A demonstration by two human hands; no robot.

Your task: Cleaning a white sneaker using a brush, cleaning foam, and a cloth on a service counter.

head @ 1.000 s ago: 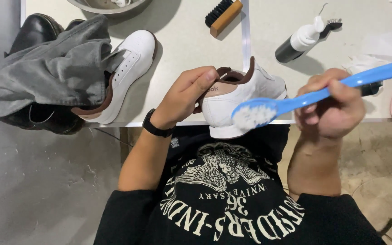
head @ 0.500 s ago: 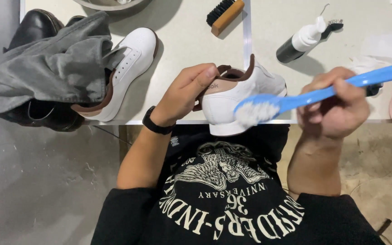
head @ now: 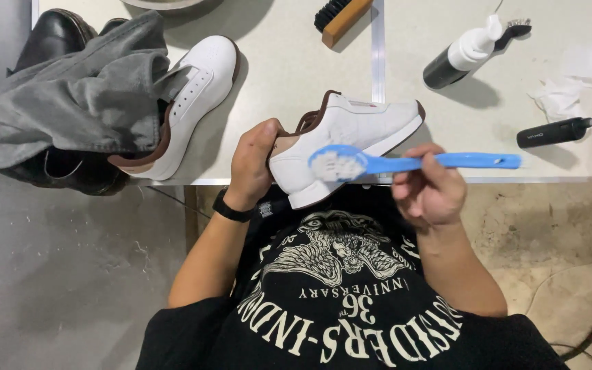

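table [head: 289, 96]: pale surface; its near edge runs just in front of the person's chest; a metal seam splits it near the middle
grey cloth [head: 77, 103]: heaped at the table's left edge, draped over black shoes [head: 49, 41] and over the heel of a second white shoe [head: 193, 89]
white sneaker [head: 351, 133]: at the near edge beside the seam; tilted on its side, heel hanging past the edge toward the person, toe pointing right along the table
blue brush [head: 405, 163]: long handle lying parallel to the near edge; foamy bristle head pressed on the sneaker's heel side
left hand [head: 251, 164]: fingers clenched round the sneaker's brown collar at the heel
right hand [head: 429, 192]: fingers wrapped round the brush handle at mid-length, just off the near edge
wooden brush [head: 340, 15]: at the far edge, by the seam
bottle [head: 460, 55]: dark body, white pump, lying toward the far right corner
black tube [head: 553, 132]: near the right edge, well apart from the sneaker
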